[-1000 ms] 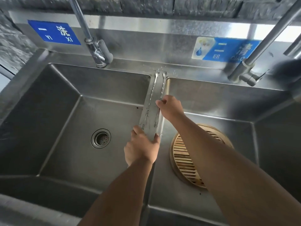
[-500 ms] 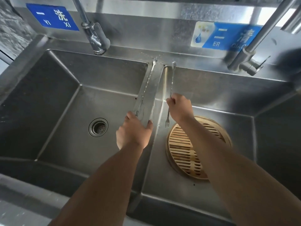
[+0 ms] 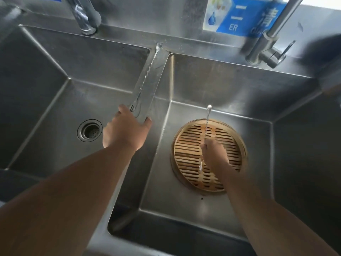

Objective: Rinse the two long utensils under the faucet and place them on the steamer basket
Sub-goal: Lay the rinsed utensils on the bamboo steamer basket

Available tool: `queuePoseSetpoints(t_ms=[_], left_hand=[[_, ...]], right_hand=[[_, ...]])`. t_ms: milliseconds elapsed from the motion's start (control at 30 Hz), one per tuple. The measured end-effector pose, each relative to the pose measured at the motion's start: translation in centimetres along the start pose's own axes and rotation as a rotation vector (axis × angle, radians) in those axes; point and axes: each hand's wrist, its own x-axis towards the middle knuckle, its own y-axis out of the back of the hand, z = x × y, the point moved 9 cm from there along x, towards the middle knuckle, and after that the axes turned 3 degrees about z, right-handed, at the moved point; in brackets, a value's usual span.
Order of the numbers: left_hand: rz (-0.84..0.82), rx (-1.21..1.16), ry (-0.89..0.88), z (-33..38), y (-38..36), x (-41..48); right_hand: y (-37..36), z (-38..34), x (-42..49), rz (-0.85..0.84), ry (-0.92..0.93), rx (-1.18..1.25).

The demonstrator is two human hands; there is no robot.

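- R hand (image 3: 215, 156) has taken the 1st utensil (image 3: 207, 122) off the divider (image 3: 156, 76). 1 s ago both utensils lay side by side there; 0.5 s ago it was only just lifted.
- It's now down in the R basin (image 3: 221, 84), over the basket (image 3: 188, 145). Can't tell if it touches the slats.
- R grip: fingers curled tight round the shaft at about mid-length. Spoon end points to the back wall; fork end pokes out below the fist.
- L hand (image 3: 125, 130) has hardly moved. It's at the near end of the divider, thumb on the R edge, fingertips at the tines of the 2nd utensil (image 3: 145, 78). Pinching or just touching, can't tell.
- 2nd utensil stays flat along the divider, spoon end at the back ledge.
- No stream visible from the R faucet (image 3: 265, 50), which is well apart from the 1st utensil.
- Meaning, prob.: pickup of no. 1 is done, but no rinse is evident. It likely needs the faucet before the basket. No. 2 is still to go.
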Motion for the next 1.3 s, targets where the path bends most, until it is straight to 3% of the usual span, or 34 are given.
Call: queuePoseSetpoints(t_ms=[133,267,500,1067,1300], left_hand=[[0.009,0.004,0.000,0.0,0.0,0.0],[0.001,-0.005,0.000,0.1,0.1,0.1],[0.006,-0.001,0.008,-0.2,0.1,0.2],[0.003,0.004,0.013,0.0,0.3,0.2],[0.005,0.006,0.009,-0.1,0.2,0.3]], right_hand=[[-2.0,2.1,-0.8,-0.070,-0.023,-0.056],[-2.9,4.4,-0.9,-0.053,-0.140,0.059],[-3.9,6.9,-0.8,-0.045,-0.190,0.035],[-4.4,7.0,-0.6,-0.189,-0.176,-0.117],[-3.7,7.8,-0.5,-0.147,-0.258,-0.124]])
